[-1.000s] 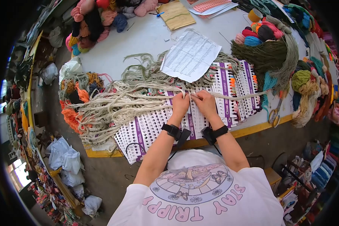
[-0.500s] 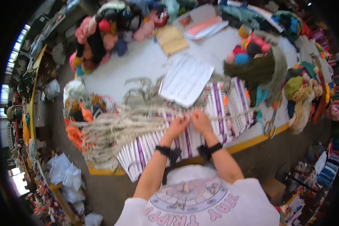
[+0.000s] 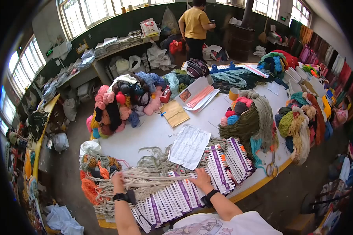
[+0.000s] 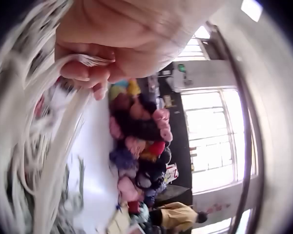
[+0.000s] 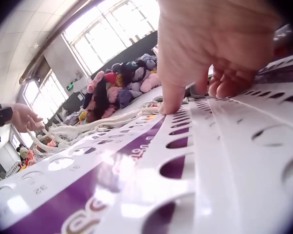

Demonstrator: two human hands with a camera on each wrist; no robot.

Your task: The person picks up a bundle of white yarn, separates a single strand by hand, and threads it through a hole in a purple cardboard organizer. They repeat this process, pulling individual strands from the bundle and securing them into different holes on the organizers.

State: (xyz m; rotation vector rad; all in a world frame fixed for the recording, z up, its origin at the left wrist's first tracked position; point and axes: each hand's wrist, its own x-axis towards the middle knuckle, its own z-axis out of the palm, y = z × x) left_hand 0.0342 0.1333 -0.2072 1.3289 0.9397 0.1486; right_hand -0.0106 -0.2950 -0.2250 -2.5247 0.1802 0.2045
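A large white table [image 3: 133, 145] with a yellow edge fills the middle of a windowed workroom. Beyond it, a person in a yellow shirt [image 3: 195, 24] stands facing away. A big mound of yarn in pink, black, blue and other colours [image 3: 123, 103] sits on the far left part of the table, and a smaller heap with long olive and grey strands [image 3: 259, 121] lies to the right.

Along the near edge, long white cards [image 3: 184, 196] lie overlapping, with purple bands and rows of round holes. Pale yarn [image 3: 145, 179] stretches in loose strands across the left part of the cards, toward a bundle of orange yarn [image 3: 91, 190] at the table's left end. A printed sheet [image 3: 189, 145] lies just beyond the cards, partly over greyish-green strands, and a brown envelope [image 3: 175, 113] lies farther back.

The left hand [image 3: 117, 181] is raised at the left end of the cards, its fingers curled round a strand of the pale yarn. The right hand [image 3: 202, 181] is spread over the middle of the cards, fingertips touching their surface. A pair of scissors [image 3: 273, 168] lies near the right edge, and a small blue pen [image 3: 163, 114] rests beside the envelope.
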